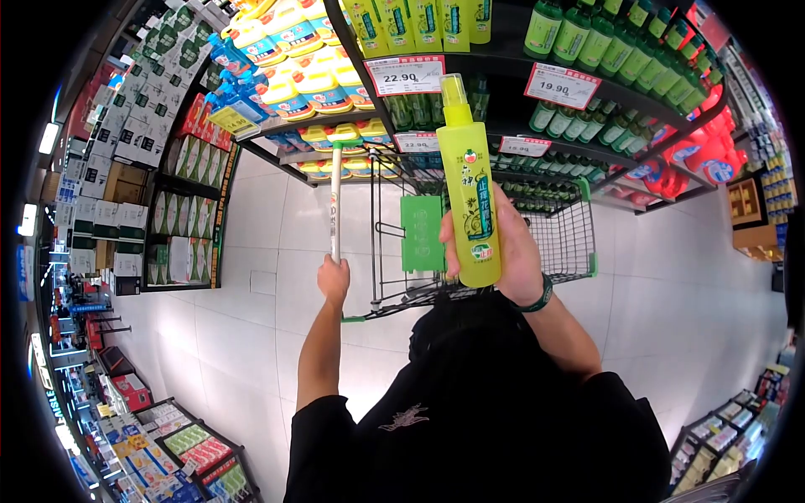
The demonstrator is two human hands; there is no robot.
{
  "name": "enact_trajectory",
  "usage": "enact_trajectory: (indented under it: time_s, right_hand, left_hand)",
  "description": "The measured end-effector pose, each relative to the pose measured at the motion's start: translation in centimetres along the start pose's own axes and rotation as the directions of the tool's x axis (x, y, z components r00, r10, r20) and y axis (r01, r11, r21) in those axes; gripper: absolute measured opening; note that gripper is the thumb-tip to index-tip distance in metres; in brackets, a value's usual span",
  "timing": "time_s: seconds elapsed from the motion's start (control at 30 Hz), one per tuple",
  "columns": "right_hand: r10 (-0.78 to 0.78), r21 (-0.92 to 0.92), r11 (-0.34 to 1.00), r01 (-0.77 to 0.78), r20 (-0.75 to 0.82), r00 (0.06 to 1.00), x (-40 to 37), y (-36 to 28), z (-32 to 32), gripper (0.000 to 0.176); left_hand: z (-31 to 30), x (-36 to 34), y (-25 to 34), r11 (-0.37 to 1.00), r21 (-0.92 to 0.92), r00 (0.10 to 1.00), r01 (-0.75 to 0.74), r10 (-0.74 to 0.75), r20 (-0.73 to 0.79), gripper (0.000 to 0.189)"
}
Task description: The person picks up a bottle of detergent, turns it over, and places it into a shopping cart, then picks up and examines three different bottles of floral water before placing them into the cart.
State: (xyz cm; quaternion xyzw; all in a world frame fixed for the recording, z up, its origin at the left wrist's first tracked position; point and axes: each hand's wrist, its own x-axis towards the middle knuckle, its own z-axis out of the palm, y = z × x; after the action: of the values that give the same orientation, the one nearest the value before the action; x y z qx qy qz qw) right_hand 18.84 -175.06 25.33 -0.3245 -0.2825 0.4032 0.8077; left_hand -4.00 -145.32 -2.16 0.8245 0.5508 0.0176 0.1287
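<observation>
A yellow-green spray bottle [471, 197] with a clear cap stands nearly upright in front of me, its printed label facing the camera. My right hand [516, 251] is closed round it from behind, fingertips showing at its left side. A dark green band [538, 295] circles my right wrist. My left hand [334, 279] is wrapped round the near end of the white handle bar [335, 197] of a shopping cart [549, 239]. The cart has a dark wire basket and a green panel [422, 235]. Part of the basket is hidden behind the bottle and my right hand.
Ahead, a dark shelf [503, 63] carries green bottles [591, 38] and yellow-green bottle packs [411, 25] above price tags [411, 77]. Yellow jugs [289, 96] fill the shelves to its left. Stacked boxes [189, 210] line the left side. Pale floor tiles [243, 335] surround the cart.
</observation>
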Motion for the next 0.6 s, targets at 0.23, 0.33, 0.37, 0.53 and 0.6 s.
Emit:
enact_trajectory:
  time_s: [0.23, 0.33, 0.37, 0.53, 0.6]
  right_hand:
    - [0.017, 0.018, 1.0, -0.016, -0.03, 0.999, -0.11, -0.29, 0.11, 0.051]
    - [0.043, 0.016, 0.999, -0.042, -0.037, 0.998, -0.18, -0.45, 0.28, 0.05]
    - [0.036, 0.043, 0.998, -0.034, -0.043, 0.998, -0.19, -0.45, 0.48, 0.051]
    - [0.022, 0.105, 0.994, -0.019, -0.026, 0.999, -0.24, -0.04, 0.37, 0.051]
    - [0.024, 0.135, 0.991, -0.022, -0.016, 1.0, -0.3, -0.01, 0.26, 0.05]
  left_hand:
    - [0.01, 0.09, -0.01, 1.0, -0.008, 1.0, -0.018, 0.018, -0.011, 0.035]
    - [-0.38, -0.16, 0.35, 1.0, -0.008, 1.0, -0.015, 0.015, -0.011, 0.034]
    - [-0.54, -0.26, 0.43, 1.0, -0.007, 1.0, -0.014, 0.014, -0.007, 0.034]
    - [-0.55, -0.23, 0.45, 1.0, -0.01, 1.0, -0.004, 0.004, -0.006, 0.033]
    - [-0.51, -0.15, 0.44, 1.0, -0.004, 1.0, -0.001, 0.001, -0.009, 0.033]
